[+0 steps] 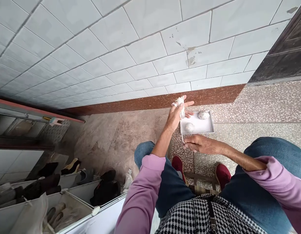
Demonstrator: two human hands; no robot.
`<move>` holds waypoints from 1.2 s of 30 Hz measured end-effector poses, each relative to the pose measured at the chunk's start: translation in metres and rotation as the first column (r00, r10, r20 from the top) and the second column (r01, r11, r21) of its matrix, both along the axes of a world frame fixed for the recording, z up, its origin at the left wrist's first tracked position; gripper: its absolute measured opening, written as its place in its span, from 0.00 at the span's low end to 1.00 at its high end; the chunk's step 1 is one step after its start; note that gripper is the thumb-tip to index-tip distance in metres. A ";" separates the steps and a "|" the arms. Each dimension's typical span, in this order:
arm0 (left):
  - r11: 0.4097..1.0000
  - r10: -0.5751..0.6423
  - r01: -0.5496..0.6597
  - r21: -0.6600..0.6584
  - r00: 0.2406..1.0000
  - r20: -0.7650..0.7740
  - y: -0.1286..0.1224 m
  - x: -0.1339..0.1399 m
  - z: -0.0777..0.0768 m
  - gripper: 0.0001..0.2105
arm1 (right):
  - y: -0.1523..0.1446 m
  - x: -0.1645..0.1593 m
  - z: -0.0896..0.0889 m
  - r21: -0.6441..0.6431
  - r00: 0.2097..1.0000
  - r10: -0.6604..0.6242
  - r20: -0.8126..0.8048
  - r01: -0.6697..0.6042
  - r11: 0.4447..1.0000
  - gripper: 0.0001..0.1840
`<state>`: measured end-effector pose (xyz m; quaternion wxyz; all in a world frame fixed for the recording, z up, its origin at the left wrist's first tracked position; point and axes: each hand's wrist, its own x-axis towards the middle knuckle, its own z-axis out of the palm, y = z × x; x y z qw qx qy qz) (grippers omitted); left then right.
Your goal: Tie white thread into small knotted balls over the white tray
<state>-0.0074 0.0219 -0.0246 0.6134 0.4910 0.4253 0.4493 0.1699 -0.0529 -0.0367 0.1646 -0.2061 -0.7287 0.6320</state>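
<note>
My left hand (176, 113) is raised with the fingers spread, and white thread (181, 103) is wound around them in a small bundle. A strand runs down from it to my right hand (198, 143), which pinches the thread between thumb and fingers just below. Behind both hands a white tray (209, 127) lies on the floor with two grey-white balls of thread in it, one ball (189, 127) near the left side and the other ball (203, 115) at the far edge.
I sit with knees apart, red shoes (222, 175) on a speckled floor. A shoe rack (74, 195) with several shoes stands at the lower left. A white tiled wall (140, 52) rises ahead, a dark door (284, 55) at the right.
</note>
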 end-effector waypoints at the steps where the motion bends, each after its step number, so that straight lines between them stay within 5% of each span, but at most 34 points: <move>1: 1.000 -0.031 0.031 -0.002 0.998 -0.056 -0.002 0.000 -0.004 0.37 | 0.000 0.006 0.004 -0.026 0.999 0.049 -0.024 -0.050 0.998 0.26; 4: 0.975 -0.220 0.214 -0.051 0.957 -0.191 -0.016 0.000 -0.011 0.40 | 0.023 0.034 0.013 -0.032 0.981 -0.173 -0.091 0.171 0.985 0.26; 7: 0.885 -0.462 0.443 -0.141 0.871 -0.166 -0.030 0.003 -0.011 0.40 | 0.056 0.060 0.009 0.154 0.844 -0.534 -0.053 0.535 0.831 0.26; 10: 0.823 -0.558 0.539 -0.178 0.826 -0.078 -0.035 0.007 -0.010 0.37 | 0.074 0.071 0.003 0.423 0.784 -0.620 0.020 0.555 0.716 0.21; 13: 0.887 -0.457 0.437 -0.148 0.877 -0.150 -0.030 0.010 -0.015 0.35 | 0.069 0.068 0.008 0.539 0.774 -0.633 -0.006 0.536 0.650 0.16; 17: 0.880 -0.476 0.456 -0.136 0.850 -0.227 -0.029 0.012 -0.017 0.29 | 0.053 0.056 0.024 0.450 0.828 -0.557 -0.063 0.521 0.725 0.18; 21: 0.778 -0.621 0.610 -0.150 0.783 -0.034 -0.035 0.010 -0.010 0.23 | 0.042 0.045 0.032 0.262 0.952 -0.303 -0.052 0.305 0.915 0.26; 23: 0.736 -0.653 0.650 -0.188 0.755 0.059 -0.037 0.007 -0.007 0.23 | 0.037 0.041 0.034 0.143 0.979 -0.200 -0.043 0.204 0.968 0.28; 27: 0.700 -0.651 0.666 -0.258 0.743 0.155 -0.038 0.003 -0.002 0.29 | 0.034 0.042 0.038 -0.017 0.976 -0.215 -0.037 0.215 0.977 0.31; 31: 0.766 -0.589 0.611 -0.201 0.792 0.163 -0.037 0.002 0.003 0.28 | 0.037 0.045 0.042 -0.135 0.976 -0.212 -0.042 0.205 0.969 0.31; 36: 0.873 -0.476 0.482 -0.074 0.875 0.086 -0.030 -0.002 0.007 0.22 | 0.047 0.052 0.035 -0.006 0.925 -0.381 0.007 0.381 0.925 0.29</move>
